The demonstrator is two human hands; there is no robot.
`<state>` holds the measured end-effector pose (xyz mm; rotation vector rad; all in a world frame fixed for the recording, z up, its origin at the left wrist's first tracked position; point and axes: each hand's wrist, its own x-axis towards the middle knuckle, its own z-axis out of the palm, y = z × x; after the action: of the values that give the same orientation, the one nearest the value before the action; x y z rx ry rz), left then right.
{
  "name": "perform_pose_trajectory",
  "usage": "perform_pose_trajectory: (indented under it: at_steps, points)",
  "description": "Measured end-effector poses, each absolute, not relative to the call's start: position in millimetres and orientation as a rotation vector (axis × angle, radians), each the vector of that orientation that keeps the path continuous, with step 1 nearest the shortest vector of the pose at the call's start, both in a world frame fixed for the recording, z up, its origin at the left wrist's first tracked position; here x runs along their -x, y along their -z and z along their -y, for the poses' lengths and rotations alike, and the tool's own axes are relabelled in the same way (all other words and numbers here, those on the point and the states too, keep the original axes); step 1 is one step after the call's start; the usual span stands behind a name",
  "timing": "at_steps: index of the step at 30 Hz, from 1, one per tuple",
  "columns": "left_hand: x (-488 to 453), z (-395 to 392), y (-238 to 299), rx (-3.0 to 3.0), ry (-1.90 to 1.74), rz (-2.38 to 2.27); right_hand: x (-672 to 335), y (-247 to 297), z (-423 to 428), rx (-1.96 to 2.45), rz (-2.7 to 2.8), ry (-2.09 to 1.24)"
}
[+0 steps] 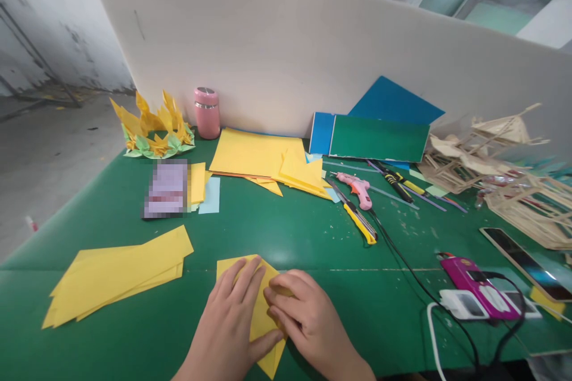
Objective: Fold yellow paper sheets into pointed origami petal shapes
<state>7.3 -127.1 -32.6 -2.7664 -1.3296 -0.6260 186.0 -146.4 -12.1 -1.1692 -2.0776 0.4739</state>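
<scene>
A folded sheet of yellow paper (263,321) lies on the green tabletop close in front of me. My left hand (230,312) rests flat on its left side, fingers stretched out and thumb near the lower part. On the right edge of the sheet, my right hand (308,309) has its fingers curled and pinched at the paper; the fingertips partly hide the fold. To the left lies a fanned pile of yellow paper pieces (120,271).
Behind are a paper crown (156,131), pink flask (207,113), yellow sheets (250,153) and green board (379,138). To the right lie a pink glue gun (355,189), yellow cutter (360,222), corded purple power bank (480,289), phone (527,262) and wooden stick model (531,202).
</scene>
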Motion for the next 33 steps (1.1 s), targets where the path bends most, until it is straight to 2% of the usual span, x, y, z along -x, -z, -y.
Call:
perform_pose_trajectory:
  at_steps: [11,33]
  points:
    - [-6.4,125.3,25.9,2.671,0.672,1.186,-185.5,11.0,146.6,1.179,2.08,-0.483]
    - [-5.7,127.1,28.8,2.745,0.718,1.298,-187.7,9.9,146.6,1.168,2.107,-0.449]
